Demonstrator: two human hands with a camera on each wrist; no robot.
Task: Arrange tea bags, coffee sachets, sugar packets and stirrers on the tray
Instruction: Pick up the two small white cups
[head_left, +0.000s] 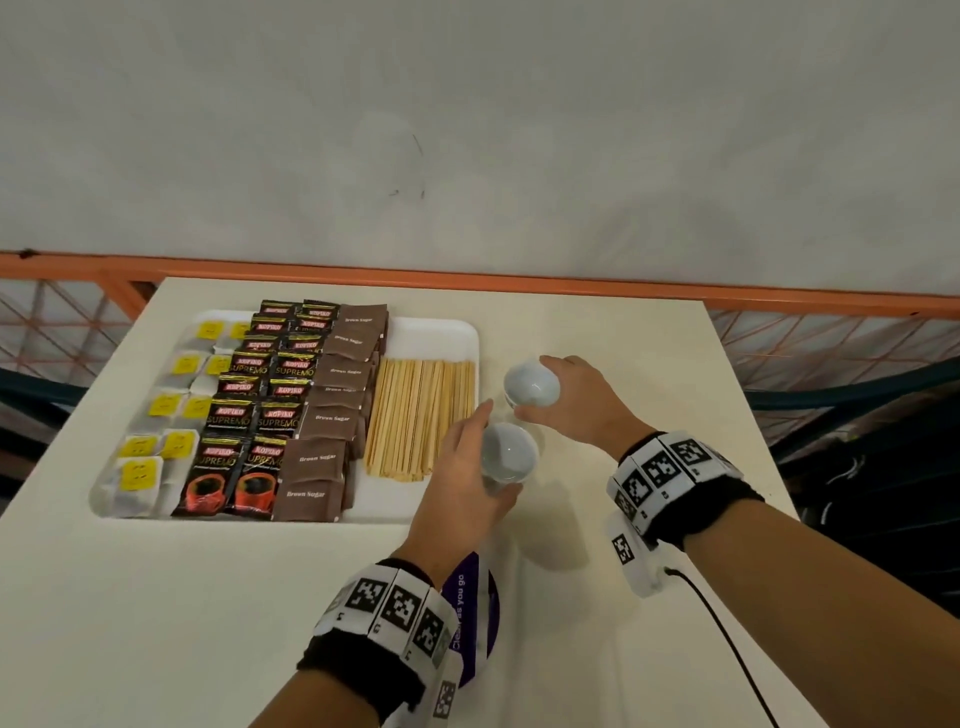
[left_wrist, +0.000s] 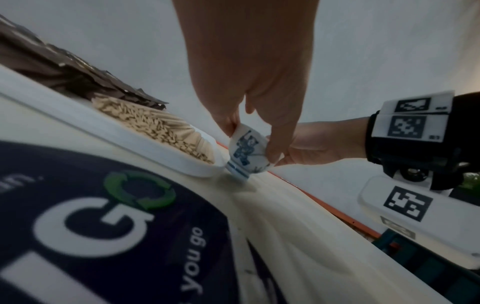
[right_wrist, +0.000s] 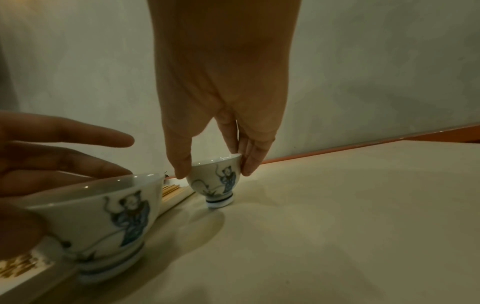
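A white tray (head_left: 431, 332) on the table holds rows of yellow-tagged tea bags (head_left: 137, 475), Kopiko coffee sachets (head_left: 254, 415), brown sugar packets (head_left: 317, 457) and wooden stirrers (head_left: 415, 415). Just right of the tray are two small white cups with blue figures. My left hand (head_left: 501, 447) grips the near cup (head_left: 511, 457) by its rim. In the left wrist view that cup (left_wrist: 244, 154) is tilted, its foot by the tray corner. My right hand (head_left: 535, 387) pinches the rim of the far cup (head_left: 524, 379), which stands upright (right_wrist: 218, 183) on the table.
A dark purple round sticker (head_left: 470, 618) reading "Clean as you go" lies on the table under my left wrist. A black cable (head_left: 727, 634) runs from my right wrist strap. An orange rail (head_left: 519, 283) and a grey wall stand behind the table.
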